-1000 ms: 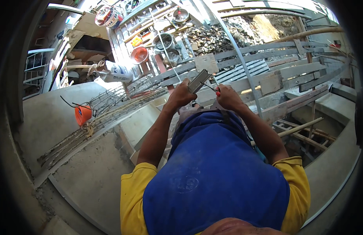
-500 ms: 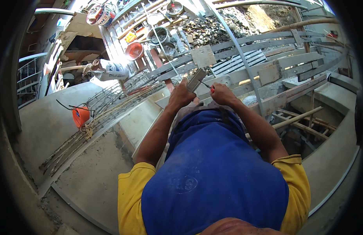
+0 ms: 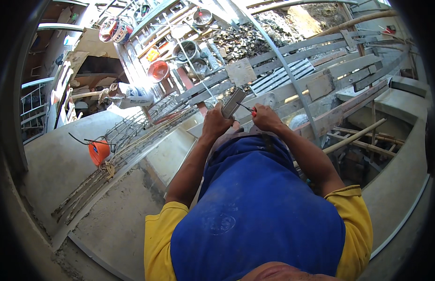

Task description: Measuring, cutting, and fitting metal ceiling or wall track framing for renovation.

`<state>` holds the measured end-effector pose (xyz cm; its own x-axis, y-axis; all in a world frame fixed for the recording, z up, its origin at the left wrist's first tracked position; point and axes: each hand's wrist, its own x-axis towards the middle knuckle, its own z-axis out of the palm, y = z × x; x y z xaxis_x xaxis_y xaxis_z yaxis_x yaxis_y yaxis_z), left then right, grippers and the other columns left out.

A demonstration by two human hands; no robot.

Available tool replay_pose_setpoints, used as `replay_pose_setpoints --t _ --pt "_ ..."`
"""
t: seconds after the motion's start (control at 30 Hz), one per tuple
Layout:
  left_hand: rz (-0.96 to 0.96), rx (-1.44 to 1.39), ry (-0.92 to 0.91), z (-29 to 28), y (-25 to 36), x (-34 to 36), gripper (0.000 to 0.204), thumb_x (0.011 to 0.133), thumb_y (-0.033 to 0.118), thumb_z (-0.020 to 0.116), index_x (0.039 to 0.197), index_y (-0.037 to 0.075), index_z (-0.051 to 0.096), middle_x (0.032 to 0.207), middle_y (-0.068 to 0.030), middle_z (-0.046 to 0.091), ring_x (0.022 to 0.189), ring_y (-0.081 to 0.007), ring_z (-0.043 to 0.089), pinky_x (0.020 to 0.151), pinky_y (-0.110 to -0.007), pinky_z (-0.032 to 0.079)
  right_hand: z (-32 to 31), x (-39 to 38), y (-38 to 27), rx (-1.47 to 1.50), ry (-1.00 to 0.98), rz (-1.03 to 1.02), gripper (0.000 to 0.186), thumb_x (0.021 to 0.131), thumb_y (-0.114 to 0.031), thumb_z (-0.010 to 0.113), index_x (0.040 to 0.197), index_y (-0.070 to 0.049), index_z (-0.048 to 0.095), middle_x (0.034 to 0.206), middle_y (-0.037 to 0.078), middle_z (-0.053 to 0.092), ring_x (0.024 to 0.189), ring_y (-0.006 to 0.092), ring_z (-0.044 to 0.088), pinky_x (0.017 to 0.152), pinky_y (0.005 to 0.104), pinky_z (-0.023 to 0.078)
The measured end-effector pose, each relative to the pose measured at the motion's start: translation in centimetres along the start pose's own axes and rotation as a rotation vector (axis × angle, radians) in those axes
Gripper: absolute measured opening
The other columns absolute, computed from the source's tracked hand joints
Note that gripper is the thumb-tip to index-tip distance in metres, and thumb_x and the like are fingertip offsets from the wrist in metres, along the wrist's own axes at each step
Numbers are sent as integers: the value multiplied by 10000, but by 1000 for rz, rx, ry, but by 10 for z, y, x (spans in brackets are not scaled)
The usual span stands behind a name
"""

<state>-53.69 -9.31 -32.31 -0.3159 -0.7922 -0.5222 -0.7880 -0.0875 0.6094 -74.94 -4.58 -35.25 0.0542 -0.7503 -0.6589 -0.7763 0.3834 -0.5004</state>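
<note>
My left hand is wrapped round a flat, rectangular grey piece, held tilted in front of my waist; whether it is a plastering trowel or a length of metal profile I cannot tell. Closed in my right hand is a small hand tool with a red handle and a thin dark shaft. The shaft points left toward the grey piece, its tip close to the piece's edge. Whether the two touch is too small to make out.
Wooden planks and a bent metal tube cross ahead. An opening with bamboo poles lies at right. Left are a wire rebar cage, an orange container and a white sack. Beyond stand a red bucket and grey bucket.
The grey piece has turned in my left hand, showing more of its broad face. Both hands sit slightly lower in the picture, and the red-handled tool stays beside the piece.
</note>
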Motion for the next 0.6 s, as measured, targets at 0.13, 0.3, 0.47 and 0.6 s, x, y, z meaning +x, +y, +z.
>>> replay_pose_setpoints --t 0.13,0.3,0.47,0.6 --pt "53 -4 144 12 -5 -14 535 740 270 766 1114 -23 522 917 -268 671 858 -427 664 769 -486 519 17 2 5 -34 106 -44 265 895 -221 527 994 22 561 995 281 639 977 463 599 863 523 465" --pt "-22 -13 144 18 -10 -26 590 732 310 776 1136 -23 505 897 -261 676 850 -432 668 757 -489 524 19 -14 -16 -54 99 -1 280 899 -229 528 1039 10 570 1021 267 642 1017 453 589 900 505 455" --pt "-91 16 165 7 -6 -33 469 694 179 721 1064 1 495 853 -275 665 833 -448 662 764 -509 518 22 -22 -31 -31 88 36 413 834 -309 626 1091 10 570 1113 294 603 1069 438 591 935 481 460" --pt "-114 30 150 3 -11 -39 461 689 177 716 1056 10 494 843 -266 668 824 -448 662 761 -508 520 34 -20 -31 -7 75 40 428 831 -318 631 1099 11 577 1122 293 601 1081 436 588 940 480 457"
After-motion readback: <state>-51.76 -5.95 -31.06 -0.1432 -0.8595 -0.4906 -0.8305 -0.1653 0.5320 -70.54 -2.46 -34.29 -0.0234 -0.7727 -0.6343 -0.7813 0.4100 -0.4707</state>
